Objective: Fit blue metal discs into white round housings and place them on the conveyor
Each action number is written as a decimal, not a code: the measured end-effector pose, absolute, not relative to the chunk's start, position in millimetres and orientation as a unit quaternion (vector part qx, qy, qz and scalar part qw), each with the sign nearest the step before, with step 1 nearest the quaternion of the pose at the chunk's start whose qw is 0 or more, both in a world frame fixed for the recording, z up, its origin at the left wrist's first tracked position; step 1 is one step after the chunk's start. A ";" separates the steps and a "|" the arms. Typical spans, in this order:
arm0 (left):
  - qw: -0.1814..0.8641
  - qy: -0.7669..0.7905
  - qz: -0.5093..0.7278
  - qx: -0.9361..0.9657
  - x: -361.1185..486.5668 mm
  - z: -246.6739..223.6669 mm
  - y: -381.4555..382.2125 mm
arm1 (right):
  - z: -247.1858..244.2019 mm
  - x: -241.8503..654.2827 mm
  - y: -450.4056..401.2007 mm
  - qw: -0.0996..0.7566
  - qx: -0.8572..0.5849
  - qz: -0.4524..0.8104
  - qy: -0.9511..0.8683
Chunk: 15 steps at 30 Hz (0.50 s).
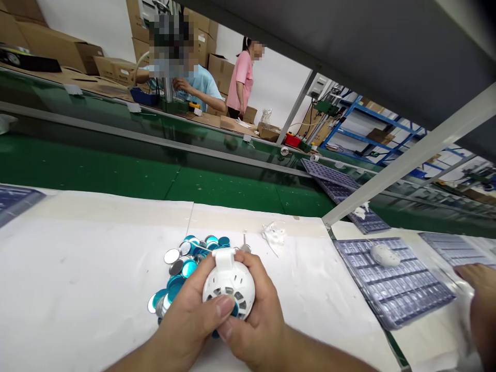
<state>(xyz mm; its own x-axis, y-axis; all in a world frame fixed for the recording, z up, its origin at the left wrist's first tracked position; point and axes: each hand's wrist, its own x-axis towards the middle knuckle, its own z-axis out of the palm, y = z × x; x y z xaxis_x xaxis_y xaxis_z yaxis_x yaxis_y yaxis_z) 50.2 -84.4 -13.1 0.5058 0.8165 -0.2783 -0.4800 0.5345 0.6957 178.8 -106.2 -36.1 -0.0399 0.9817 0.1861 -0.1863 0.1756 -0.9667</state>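
Though partly behind fingers [250, 271], white sphere [228, 281]

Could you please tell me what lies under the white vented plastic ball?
Round teal and silver discs lie on a white sheet; the ball and both hands hide whatever is directly beneath it.

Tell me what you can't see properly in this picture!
In the head view:
Back of the ball: hidden by the left hand and right hand.
Some discs: hidden by the hands and ball.
Hand at right: cut off by the edge, so its owner is unseen.
Things on the far shelves: too small.
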 end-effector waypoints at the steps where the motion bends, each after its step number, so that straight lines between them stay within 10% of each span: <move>1: 0.823 0.304 0.394 0.275 50.3 -12.4 -83.7 | -34.7 179.9 -105.3 0.573 -0.386 0.513 -0.510; 15: 0.794 0.341 0.382 0.329 47.3 -11.5 -77.3 | -18.1 204.9 -98.9 0.448 -0.407 0.604 -0.517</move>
